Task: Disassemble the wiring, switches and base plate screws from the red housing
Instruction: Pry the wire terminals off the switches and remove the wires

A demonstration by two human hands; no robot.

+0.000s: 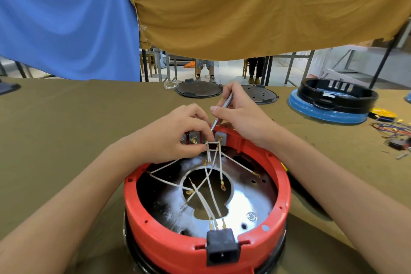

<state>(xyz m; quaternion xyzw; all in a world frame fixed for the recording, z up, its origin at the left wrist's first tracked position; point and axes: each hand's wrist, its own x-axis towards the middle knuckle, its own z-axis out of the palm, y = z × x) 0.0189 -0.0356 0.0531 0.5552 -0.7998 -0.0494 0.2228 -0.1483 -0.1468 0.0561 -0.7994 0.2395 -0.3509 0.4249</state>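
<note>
The red housing (282,204) sits upside down on the olive tabletop (66,122), close to its near edge, open side up. The left hand (178,133) reaches over the far rim, and its grip is a pinch: thumb and fingers are pressed together on a gathered bunch of white wires (210,176). Just right of that grip, the right hand (239,110) curls round a slim metal screwdriver (222,107), whose tip points down beside the left fingertips at the rim.

Three grey switches (220,137) stand in a row along the far wall, one right of the pinch and two partly hidden under the left hand. From the pinch, about seven white wires fan toward the viewer, several ending in brass ring terminals that hang loose. Three of them run to one black power socket (223,247) set in the near wall. Under the wires lies the shiny base plate (246,202), with one large central hole and one screw (251,216) visible near the right wall.

Beyond the hands, two dark round lids (199,89) lie near the far edge. Well to the right of the grip stands one black ring on a blue base (329,113), with a tangle of coloured wires (393,129) by the right edge. The tabletop left of the left hand is open cloth.
</note>
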